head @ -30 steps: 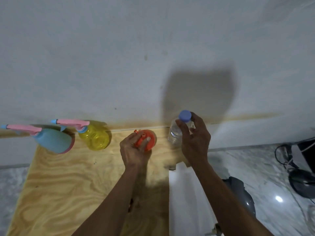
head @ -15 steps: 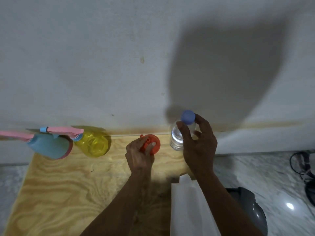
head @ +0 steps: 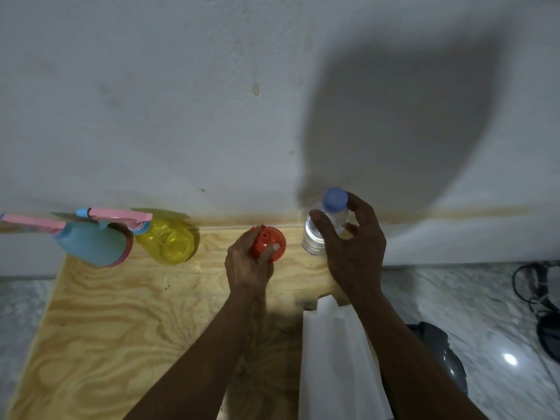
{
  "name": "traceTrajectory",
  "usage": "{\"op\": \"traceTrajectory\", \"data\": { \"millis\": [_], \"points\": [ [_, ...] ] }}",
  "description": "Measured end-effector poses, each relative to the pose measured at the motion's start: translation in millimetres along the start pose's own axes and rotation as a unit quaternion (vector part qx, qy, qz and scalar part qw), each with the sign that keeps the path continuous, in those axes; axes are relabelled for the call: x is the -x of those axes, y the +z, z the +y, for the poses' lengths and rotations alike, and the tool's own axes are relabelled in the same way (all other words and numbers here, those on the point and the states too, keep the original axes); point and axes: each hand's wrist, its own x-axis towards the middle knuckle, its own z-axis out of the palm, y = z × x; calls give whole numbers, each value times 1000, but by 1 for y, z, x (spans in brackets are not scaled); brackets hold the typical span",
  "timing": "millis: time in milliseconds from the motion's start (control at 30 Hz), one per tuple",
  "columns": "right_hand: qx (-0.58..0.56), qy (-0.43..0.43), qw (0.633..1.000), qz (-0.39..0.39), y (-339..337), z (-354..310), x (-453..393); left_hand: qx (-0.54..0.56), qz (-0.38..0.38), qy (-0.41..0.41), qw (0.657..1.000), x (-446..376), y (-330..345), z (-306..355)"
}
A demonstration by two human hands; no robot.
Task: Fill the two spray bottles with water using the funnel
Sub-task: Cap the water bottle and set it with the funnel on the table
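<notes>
Head view: left hand (head: 247,263) grips the orange plastic funnel (head: 268,244) at table centre. At 3 o'clock of it, right hand (head: 353,244) curls round the clear blue-capped water bottle (head: 321,230). Yellow spray bottle (head: 169,241) and blue spray bottle (head: 91,242) stand at 9 o'clock on the plywood table (head: 121,313).

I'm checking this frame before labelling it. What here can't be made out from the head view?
- Blue spray bottle: its pink nozzle is cut off by the left edge.
- Orange funnel: its near side is hidden by the left hand gripping it.
- Water bottle: its right side is covered by the right hand; the fill level is unclear.
- Yellow spray bottle: whether it holds water cannot be told.
</notes>
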Motion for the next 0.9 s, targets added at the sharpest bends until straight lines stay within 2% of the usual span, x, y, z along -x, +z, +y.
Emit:
{"op": "traceTrajectory", "data": {
  "millis": [233,467,567,633,733,833,900],
  "points": [
    [0,16,1000,-16,-18,-2,14,41,23,-16,999,23,-24,4],
    [32,48,998,6,-45,4,77,-40,5,41,998,85,-72,-10],
    [52,63,997,11,-57,13,121,-82,20,130,988,127,-90,-22],
    [74,93,993,4,-62,24,154,-112,-5,179,977,152,-100,-43],
    [127,136,982,-38,-63,50,198,-177,-64,213,959,176,-101,-86],
    [188,179,963,-77,-56,71,222,-245,-67,246,935,192,-91,-116],
    [226,185,954,-65,-51,80,228,-257,-81,265,926,198,-81,-122]
  ]
}}
